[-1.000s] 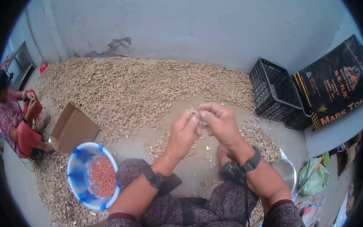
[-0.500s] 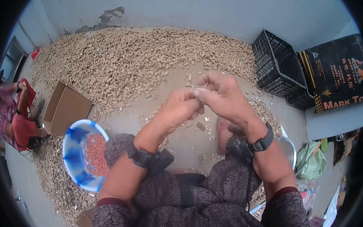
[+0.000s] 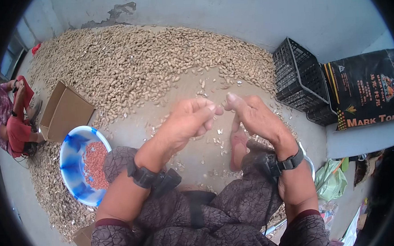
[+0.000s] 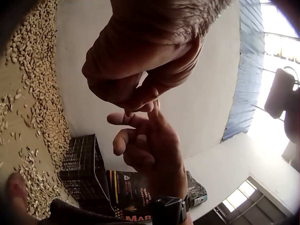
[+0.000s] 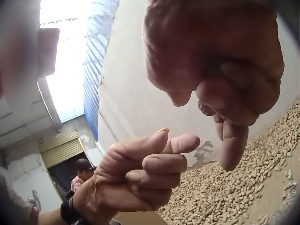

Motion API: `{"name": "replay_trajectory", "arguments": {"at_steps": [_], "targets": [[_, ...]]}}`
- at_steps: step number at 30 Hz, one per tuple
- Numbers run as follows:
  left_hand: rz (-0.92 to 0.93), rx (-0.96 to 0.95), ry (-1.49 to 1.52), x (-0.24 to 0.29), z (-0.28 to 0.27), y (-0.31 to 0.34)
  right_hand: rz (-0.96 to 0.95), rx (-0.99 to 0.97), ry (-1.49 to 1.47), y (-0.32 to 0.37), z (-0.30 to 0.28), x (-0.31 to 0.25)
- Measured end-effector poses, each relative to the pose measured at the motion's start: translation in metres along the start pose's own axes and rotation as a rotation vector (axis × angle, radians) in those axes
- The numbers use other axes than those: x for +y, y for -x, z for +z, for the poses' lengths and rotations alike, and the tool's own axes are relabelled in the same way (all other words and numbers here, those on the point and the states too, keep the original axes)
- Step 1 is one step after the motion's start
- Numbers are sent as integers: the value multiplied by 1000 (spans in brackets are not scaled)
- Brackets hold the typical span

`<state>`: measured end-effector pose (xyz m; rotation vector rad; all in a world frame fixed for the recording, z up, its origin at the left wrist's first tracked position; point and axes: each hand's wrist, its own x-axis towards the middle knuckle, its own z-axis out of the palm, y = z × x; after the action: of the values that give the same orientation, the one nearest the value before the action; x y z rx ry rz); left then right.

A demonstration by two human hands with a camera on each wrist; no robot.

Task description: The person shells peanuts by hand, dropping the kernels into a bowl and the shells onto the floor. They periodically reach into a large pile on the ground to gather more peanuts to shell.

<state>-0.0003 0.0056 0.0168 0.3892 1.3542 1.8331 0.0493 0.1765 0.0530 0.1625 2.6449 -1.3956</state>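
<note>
Both hands are raised in front of the knees, close together with a small gap between their fingertips. My left hand [image 3: 186, 123] has its fingers curled inward and the thumb laid against the index finger; its palm side is hidden, and nothing shows between thumb and finger in the right wrist view. On my right hand [image 3: 259, 119] the thumb points up and the index finger hangs down. The right wrist view shows a small brown piece [image 5: 205, 108], like peanut shell, pinched at its bent fingers. Nearest below lie unshelled peanuts [image 3: 132, 77] and scattered shells [image 3: 216, 142] on the floor.
A blue-and-white basin [image 3: 71, 187] with shelled peanuts [image 3: 95, 161] stands beside the left knee. Behind it are a cardboard box [image 3: 67, 112] and another seated person [image 3: 16, 119]. Black crates [image 3: 299, 77], a printed black sack [image 3: 364, 87] and a green bag [image 3: 331, 180] are at right.
The fingertips, together around something small one second ago, have drawn apart. A blurred brown piece below the hands half a second ago is gone from there. The head view has tilted down.
</note>
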Motion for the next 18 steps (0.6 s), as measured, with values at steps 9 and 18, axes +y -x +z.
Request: {"name": "replay_trajectory", "arguments": {"at_steps": [9, 18], "targets": [[139, 14, -214, -4, 28, -3, 226, -86, -243, -7, 12, -14], [197, 241, 180, -10, 9, -5, -43, -12, -470, -17, 6, -13]]}}
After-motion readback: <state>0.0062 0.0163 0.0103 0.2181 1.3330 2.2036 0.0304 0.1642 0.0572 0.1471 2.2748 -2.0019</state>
